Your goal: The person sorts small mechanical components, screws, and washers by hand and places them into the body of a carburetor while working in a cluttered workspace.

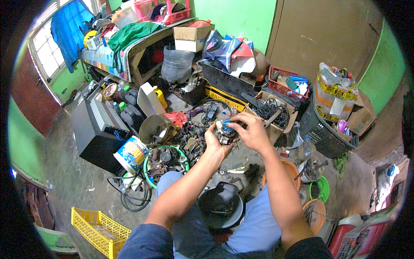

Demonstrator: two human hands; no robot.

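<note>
Both hands meet in front of me, above a heap of parts. My left hand (217,142) is closed around a small metallic part (224,140) with a whitish piece at its top; its exact kind is unclear. From the right, my right hand (251,131) pinches a small blue piece (226,125) against the top of that part. Whether the blue piece is joined to it, I cannot tell. Beneath and beyond the hands spreads a pile of dark mechanical parts and cables (196,140). A dark basin (221,205) stands between my knees.
Left of the pile are a green-rimmed basin of parts (186,166), a white-and-blue bucket (131,153) and a black cabinet (92,138). A yellow crate (101,233) lies at lower left. On the right stand a box of cables (291,123), a black basket (330,140) and orange basins (293,168).
</note>
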